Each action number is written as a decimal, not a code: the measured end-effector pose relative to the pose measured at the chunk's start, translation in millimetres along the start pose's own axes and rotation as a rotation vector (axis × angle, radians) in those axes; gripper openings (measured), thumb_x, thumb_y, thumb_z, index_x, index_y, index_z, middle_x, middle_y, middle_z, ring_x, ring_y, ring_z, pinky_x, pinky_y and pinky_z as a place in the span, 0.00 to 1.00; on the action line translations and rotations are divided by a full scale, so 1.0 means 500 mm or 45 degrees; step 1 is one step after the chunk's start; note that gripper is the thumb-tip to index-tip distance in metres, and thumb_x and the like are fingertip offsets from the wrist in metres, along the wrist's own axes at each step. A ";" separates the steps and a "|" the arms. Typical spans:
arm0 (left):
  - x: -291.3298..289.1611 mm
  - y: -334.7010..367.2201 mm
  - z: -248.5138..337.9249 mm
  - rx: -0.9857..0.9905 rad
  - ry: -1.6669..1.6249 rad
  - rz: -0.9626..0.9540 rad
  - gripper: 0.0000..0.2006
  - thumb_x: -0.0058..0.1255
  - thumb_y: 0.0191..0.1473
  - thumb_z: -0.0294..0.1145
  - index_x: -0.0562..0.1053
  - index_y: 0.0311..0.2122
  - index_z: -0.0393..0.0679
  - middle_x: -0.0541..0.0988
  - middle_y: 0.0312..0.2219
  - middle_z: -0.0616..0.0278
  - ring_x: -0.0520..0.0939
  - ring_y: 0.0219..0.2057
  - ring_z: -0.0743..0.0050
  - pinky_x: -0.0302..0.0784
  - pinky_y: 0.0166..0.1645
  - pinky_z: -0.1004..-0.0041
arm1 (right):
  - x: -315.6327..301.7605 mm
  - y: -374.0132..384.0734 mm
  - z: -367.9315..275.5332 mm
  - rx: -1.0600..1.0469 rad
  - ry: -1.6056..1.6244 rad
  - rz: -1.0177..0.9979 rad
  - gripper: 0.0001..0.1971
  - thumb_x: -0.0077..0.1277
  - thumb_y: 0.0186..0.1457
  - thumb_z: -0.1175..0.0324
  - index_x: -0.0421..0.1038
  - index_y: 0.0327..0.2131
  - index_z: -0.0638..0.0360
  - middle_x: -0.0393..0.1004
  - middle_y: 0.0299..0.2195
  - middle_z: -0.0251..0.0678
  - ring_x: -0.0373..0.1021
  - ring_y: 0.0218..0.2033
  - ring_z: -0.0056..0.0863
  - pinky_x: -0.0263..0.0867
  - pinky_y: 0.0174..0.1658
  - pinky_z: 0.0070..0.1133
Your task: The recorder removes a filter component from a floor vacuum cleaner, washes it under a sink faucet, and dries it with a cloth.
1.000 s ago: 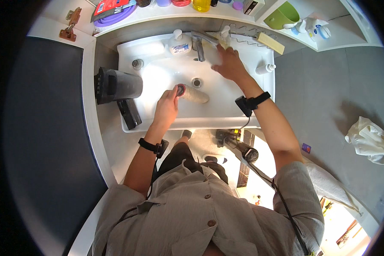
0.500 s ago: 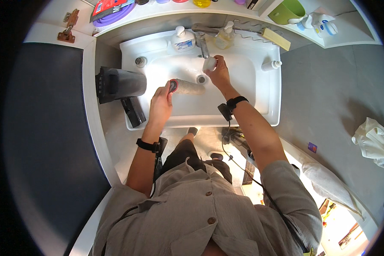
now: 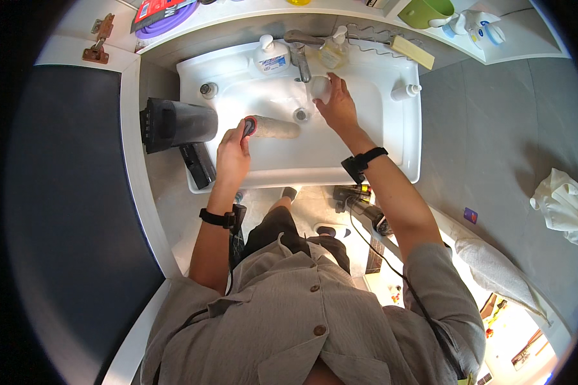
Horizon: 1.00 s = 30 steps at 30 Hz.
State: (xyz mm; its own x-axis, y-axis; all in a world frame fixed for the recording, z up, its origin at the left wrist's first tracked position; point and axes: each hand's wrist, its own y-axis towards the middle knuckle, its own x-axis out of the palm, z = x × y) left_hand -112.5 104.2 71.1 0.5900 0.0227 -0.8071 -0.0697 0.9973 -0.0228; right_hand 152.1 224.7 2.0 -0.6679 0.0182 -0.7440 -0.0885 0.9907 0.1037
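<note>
Head view looks straight down on someone standing at a white sink (image 3: 401,144). Their left hand (image 3: 232,157) is wrapped around the red-capped end of a long beige roller thing (image 3: 273,128) that lies across the basin, pointing toward the drain (image 3: 300,115). The right hand (image 3: 337,106) is up under the faucet (image 3: 300,59), fingers curled around a small white object (image 3: 320,89), can't really tell what it is. Both wrists have black bands with little boxes on them. Along the back rim there's a white pump bottle (image 3: 271,56), a yellowish soap pump (image 3: 334,52) just right of the faucet, and a small white bottle (image 3: 406,92) lying on the right rim. A big black container (image 3: 176,124) sits on its side at the left edge of the sink, with a dark flat gadget (image 3: 199,164) just below it.
</note>
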 end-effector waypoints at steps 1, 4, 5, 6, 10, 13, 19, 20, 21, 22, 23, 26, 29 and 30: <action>0.002 0.001 -0.001 0.027 -0.002 0.023 0.19 0.50 0.59 0.23 0.70 0.56 0.37 0.78 0.38 0.44 0.80 0.37 0.42 0.76 0.42 0.57 | -0.028 0.006 -0.022 0.001 -0.002 0.000 0.44 0.66 0.44 0.68 0.52 0.63 0.54 0.69 0.48 0.46 0.71 0.46 0.48 0.71 0.49 0.36; -0.001 -0.001 0.008 0.040 -0.004 0.041 0.19 0.50 0.59 0.23 0.71 0.56 0.37 0.78 0.38 0.44 0.80 0.38 0.43 0.76 0.42 0.57 | -0.094 0.029 -0.082 -0.061 -0.157 -0.066 0.52 0.64 0.44 0.70 0.42 0.69 0.49 0.68 0.47 0.48 0.71 0.46 0.47 0.73 0.48 0.35; -0.002 0.000 0.012 0.027 -0.008 0.043 0.19 0.50 0.58 0.23 0.71 0.56 0.37 0.79 0.39 0.44 0.80 0.38 0.43 0.76 0.42 0.57 | -0.099 0.044 -0.090 -0.147 -0.267 -0.068 0.54 0.64 0.45 0.69 0.38 0.70 0.44 0.69 0.46 0.46 0.72 0.45 0.46 0.74 0.46 0.35; 0.001 0.002 0.015 0.035 -0.005 0.035 0.19 0.50 0.58 0.23 0.71 0.56 0.37 0.79 0.39 0.44 0.80 0.38 0.43 0.76 0.42 0.57 | -0.098 0.058 -0.091 -0.230 -0.378 -0.069 0.56 0.64 0.46 0.69 0.35 0.71 0.39 0.69 0.45 0.44 0.73 0.43 0.44 0.75 0.43 0.35; 0.019 0.014 0.012 0.074 0.032 0.012 0.19 0.51 0.57 0.22 0.71 0.55 0.38 0.78 0.37 0.46 0.80 0.38 0.45 0.76 0.43 0.58 | -0.075 0.067 -0.071 -0.195 -0.602 -0.154 0.54 0.63 0.47 0.67 0.36 0.71 0.37 0.69 0.44 0.42 0.72 0.44 0.42 0.75 0.44 0.33; 0.036 0.023 0.009 0.085 0.003 0.001 0.19 0.50 0.57 0.22 0.71 0.55 0.38 0.78 0.38 0.45 0.80 0.39 0.44 0.76 0.44 0.58 | -0.044 0.019 -0.030 -0.147 -0.572 -0.217 0.51 0.63 0.48 0.67 0.40 0.70 0.40 0.69 0.45 0.42 0.71 0.47 0.42 0.74 0.47 0.34; 0.085 0.046 0.027 0.185 -0.108 -0.011 0.21 0.49 0.57 0.20 0.70 0.57 0.40 0.78 0.40 0.44 0.80 0.41 0.43 0.76 0.46 0.59 | -0.036 -0.118 0.020 -0.204 -0.042 -0.361 0.37 0.63 0.48 0.63 0.61 0.62 0.50 0.70 0.49 0.39 0.70 0.51 0.38 0.68 0.54 0.35; 0.094 0.051 0.028 0.206 -0.127 -0.013 0.22 0.49 0.57 0.20 0.70 0.58 0.41 0.78 0.41 0.44 0.80 0.41 0.43 0.76 0.47 0.59 | -0.032 -0.127 0.014 -0.186 -0.030 -0.358 0.37 0.63 0.48 0.63 0.61 0.62 0.50 0.70 0.49 0.39 0.70 0.51 0.38 0.68 0.54 0.35; 0.104 0.056 0.029 0.213 -0.134 -0.087 0.25 0.47 0.60 0.20 0.67 0.62 0.45 0.79 0.42 0.44 0.82 0.39 0.51 0.77 0.47 0.64 | -0.034 -0.128 -0.010 -0.277 0.059 -0.294 0.35 0.63 0.48 0.62 0.63 0.60 0.49 0.70 0.49 0.38 0.69 0.51 0.38 0.68 0.54 0.34; 0.110 0.060 0.027 0.220 -0.119 -0.109 0.25 0.47 0.60 0.20 0.67 0.62 0.45 0.79 0.42 0.44 0.82 0.39 0.51 0.77 0.47 0.64 | -0.034 -0.127 -0.031 -0.370 0.150 -0.227 0.34 0.64 0.48 0.61 0.65 0.59 0.48 0.70 0.49 0.37 0.69 0.51 0.38 0.68 0.54 0.34; 0.114 0.064 0.026 0.212 -0.113 -0.202 0.26 0.47 0.60 0.19 0.66 0.63 0.47 0.79 0.41 0.46 0.82 0.37 0.54 0.77 0.46 0.65 | -0.036 -0.128 -0.046 -0.347 0.116 -0.214 0.33 0.63 0.48 0.62 0.65 0.60 0.43 0.70 0.50 0.36 0.68 0.52 0.38 0.67 0.55 0.33; 0.121 0.081 0.017 0.270 -0.096 -0.317 0.28 0.44 0.60 0.17 0.63 0.65 0.51 0.78 0.41 0.49 0.81 0.34 0.63 0.77 0.44 0.70 | -0.011 -0.128 -0.008 -0.269 0.112 -0.129 0.33 0.64 0.47 0.67 0.67 0.59 0.45 0.70 0.52 0.37 0.67 0.54 0.39 0.67 0.55 0.32; 0.131 0.089 0.000 0.253 -0.170 -0.331 0.30 0.46 0.54 0.13 0.66 0.62 0.48 0.77 0.37 0.48 0.81 0.35 0.57 0.77 0.44 0.66 | 0.036 -0.146 0.085 -0.164 0.051 -0.116 0.32 0.64 0.46 0.71 0.68 0.57 0.43 0.70 0.52 0.36 0.67 0.55 0.38 0.68 0.56 0.31; 0.129 0.091 -0.007 0.178 -0.279 -0.369 0.29 0.47 0.55 0.13 0.67 0.62 0.49 0.77 0.37 0.49 0.81 0.34 0.60 0.77 0.42 0.67 | 0.030 -0.148 0.102 -0.109 -0.014 -0.142 0.32 0.63 0.46 0.72 0.68 0.57 0.43 0.70 0.52 0.35 0.67 0.55 0.37 0.68 0.56 0.31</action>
State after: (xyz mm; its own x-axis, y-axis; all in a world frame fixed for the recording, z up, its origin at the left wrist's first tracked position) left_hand -80.8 150.8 16.0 0.7279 -0.2618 -0.6337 0.2264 0.9642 -0.1382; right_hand 186.7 158.7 -50.5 -0.6424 -0.0896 -0.7611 -0.2248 0.9715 0.0754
